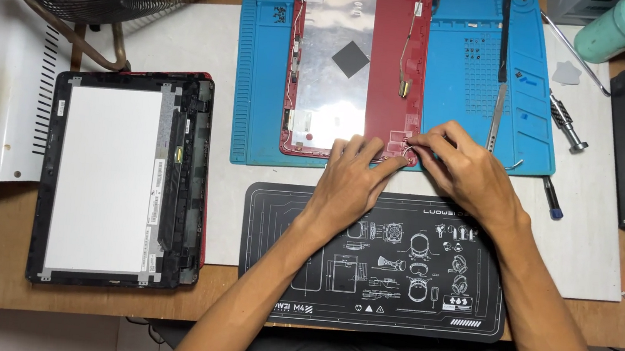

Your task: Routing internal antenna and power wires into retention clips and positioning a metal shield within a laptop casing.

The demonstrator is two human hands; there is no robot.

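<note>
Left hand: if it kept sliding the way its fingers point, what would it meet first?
The left hand points up and right, fingers already on the red laptop lid's lower edge. It would likely run into the right hand's fingers first, though depth is unclear.

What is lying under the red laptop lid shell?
The red lid shell rests on a blue work mat, which shows around it. The left hand and right hand cover its lower corner; the mat beneath is hidden.
</note>
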